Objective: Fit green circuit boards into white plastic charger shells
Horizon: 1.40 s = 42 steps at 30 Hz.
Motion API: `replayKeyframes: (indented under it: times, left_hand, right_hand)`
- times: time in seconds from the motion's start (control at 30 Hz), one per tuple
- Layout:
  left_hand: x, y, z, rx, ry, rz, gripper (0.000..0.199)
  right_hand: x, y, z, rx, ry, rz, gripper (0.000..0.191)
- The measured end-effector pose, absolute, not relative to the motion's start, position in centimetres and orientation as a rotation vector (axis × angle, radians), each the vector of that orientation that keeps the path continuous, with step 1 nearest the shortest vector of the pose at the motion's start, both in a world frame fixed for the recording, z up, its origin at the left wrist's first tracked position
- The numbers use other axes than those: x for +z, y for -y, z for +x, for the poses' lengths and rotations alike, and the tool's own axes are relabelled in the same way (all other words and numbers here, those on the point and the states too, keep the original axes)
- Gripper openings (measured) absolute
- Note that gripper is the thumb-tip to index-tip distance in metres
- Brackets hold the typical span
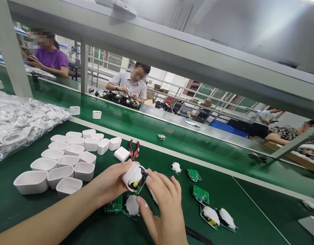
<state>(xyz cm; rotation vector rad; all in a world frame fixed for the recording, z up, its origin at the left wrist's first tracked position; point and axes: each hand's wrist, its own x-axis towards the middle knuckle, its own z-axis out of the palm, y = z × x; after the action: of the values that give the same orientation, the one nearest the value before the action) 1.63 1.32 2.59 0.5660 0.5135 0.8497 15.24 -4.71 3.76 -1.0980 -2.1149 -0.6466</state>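
Note:
My left hand is closed around a white plastic housing, tilted with its mouth toward the right. Partly inside that mouth sits a green circuit board with black and yellow components and a white covering. My right hand has its fingertips at the upper end of this board and its thumb by the lower end; the exact contact is partly hidden. Beneath my hands lie a bare-sided green board and another board with a round white pad. Another white piece is half hidden behind my right fingers.
Several open white housings stand in rows at left, beside a plastic bag of white parts. Red-and-black pliers lie ahead. More boards and black tweezers lie at right. Co-workers sit beyond the green belt.

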Motion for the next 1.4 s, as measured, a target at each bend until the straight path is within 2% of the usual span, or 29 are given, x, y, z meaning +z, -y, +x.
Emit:
replayKeyframes:
  times: [0.13, 0.4, 0.7, 0.8, 1.0, 1.17, 1.4]
  left_hand:
    - [2.7, -1.2, 1.6, 0.813, -0.493, 0.588, 0.021]
    - [2.7, -0.6, 2.1, 0.721, -0.546, 0.491, 0.024]
    - [3.0, 0.3, 2.6, 0.69, -0.59, 0.467, 0.025]
    - [3.2, 0.4, 2.5, 0.665, -0.597, 0.578, 0.023]
    - [4.5, 0.3, 1.5, 0.98, -0.834, 1.241, 0.021]
    - [5.0, 0.3, 1.0, 0.886, -0.897, 1.307, 0.034]
    - [4.9, 0.3, 1.1, 0.918, -1.009, 1.397, 0.035]
  right_hand:
    - [3.7, 4.6, 15.2, -0.706, 2.148, -1.086, 0.017]
    - [2.9, 4.6, 14.3, -0.609, 2.126, -1.031, 0.019]
    - [2.1, 4.3, 14.1, -0.504, 2.107, -1.082, 0.013]
    - [1.7, 4.4, 14.2, -0.407, 2.036, -1.063, 0.02]
    - [1.2, 4.3, 15.4, -0.219, 1.765, -1.159, 0.056]
    - [1.7, 4.3, 15.7, -0.241, 1.863, -1.138, 0.061]
    - [2.2, 4.3, 15.3, -0.4, 1.987, -1.053, 0.068]
